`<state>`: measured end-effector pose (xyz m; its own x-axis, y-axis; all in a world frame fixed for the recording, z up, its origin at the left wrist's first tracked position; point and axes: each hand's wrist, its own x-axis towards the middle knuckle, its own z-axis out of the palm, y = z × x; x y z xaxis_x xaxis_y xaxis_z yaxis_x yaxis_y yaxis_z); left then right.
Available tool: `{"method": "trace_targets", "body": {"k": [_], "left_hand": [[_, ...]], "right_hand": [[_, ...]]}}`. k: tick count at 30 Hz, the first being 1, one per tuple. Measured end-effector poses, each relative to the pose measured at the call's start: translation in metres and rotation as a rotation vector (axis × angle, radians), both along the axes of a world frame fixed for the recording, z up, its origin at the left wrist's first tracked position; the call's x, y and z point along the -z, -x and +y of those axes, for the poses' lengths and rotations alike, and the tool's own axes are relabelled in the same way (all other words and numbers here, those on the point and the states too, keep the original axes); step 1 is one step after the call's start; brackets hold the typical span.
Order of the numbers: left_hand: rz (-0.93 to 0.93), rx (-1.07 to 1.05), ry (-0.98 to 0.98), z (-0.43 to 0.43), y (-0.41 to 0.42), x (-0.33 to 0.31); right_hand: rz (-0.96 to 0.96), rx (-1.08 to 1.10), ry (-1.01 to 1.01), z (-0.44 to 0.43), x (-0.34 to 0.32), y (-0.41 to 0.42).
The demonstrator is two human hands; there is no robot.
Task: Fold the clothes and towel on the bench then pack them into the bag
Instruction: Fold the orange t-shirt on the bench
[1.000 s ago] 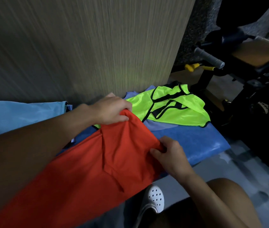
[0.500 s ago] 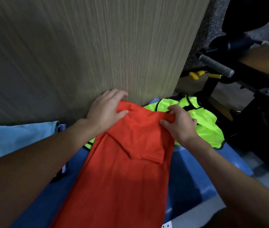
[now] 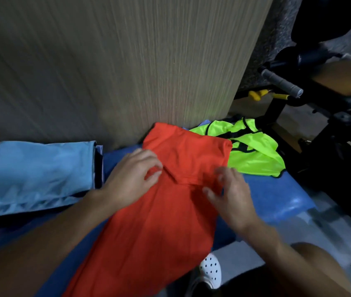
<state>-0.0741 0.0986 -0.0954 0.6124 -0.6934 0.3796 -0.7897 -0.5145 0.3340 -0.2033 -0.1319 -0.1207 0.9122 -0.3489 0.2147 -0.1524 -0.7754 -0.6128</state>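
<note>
A red garment (image 3: pixel 161 211) lies lengthwise across the blue bench (image 3: pixel 277 196). Its far end touches the wall and a flap is folded back over its middle. My left hand (image 3: pixel 131 179) rests on the garment's left edge by the flap, fingers loosely bent. My right hand (image 3: pixel 232 194) hovers over the right side with fingers spread, blurred by motion. A neon yellow-green vest (image 3: pixel 253 155) with black trim lies crumpled to the right, partly under the red garment. A light blue folded cloth (image 3: pixel 35 174) sits on the left. No bag is in view.
A wood-grain wall panel (image 3: pixel 127 61) stands right behind the bench. Black exercise equipment with a grey handle (image 3: pixel 281 82) crowds the right side. My white perforated shoe (image 3: pixel 211 271) and my knee are at the bottom, over grey floor.
Both hands let go of the red garment's far end, which now lies flat against the wall, and drew back toward me to the folded flap.
</note>
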Motion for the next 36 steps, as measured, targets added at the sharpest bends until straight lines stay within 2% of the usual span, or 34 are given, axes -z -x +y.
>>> {"method": "trace_targets", "body": {"k": [3,6,9,12,24,26,29,31,36], "left_hand": [[0.096,0.059,-0.044,0.036,0.052,0.009],[0.091,0.022,-0.167,0.079,0.104,0.031],[0.103,0.015,-0.358,0.109,0.133,0.050],[0.112,0.019,-0.470,0.115,0.128,0.055],[0.156,0.027,-0.545,0.071,0.040,0.047],[0.133,0.028,-0.488,0.065,0.041,0.043],[0.059,0.043,-0.409,0.068,0.060,0.038],[0.065,0.043,-0.392,0.078,0.075,0.036],[0.075,-0.017,-0.404,0.116,0.095,0.043]], "right_hand": [[0.031,-0.187,0.041,0.030,0.009,0.045],[0.081,-0.320,0.169,0.050,0.019,0.081],[0.116,-0.363,0.331,0.059,0.026,0.101],[0.114,-0.349,0.393,0.064,0.027,0.102],[0.222,-0.217,0.454,0.049,0.025,0.026],[0.173,-0.205,0.484,0.053,0.019,0.027],[0.088,-0.321,0.423,0.062,0.018,0.045],[0.106,-0.380,0.403,0.064,0.022,0.052],[0.124,-0.331,0.423,0.065,0.028,0.052]]}}
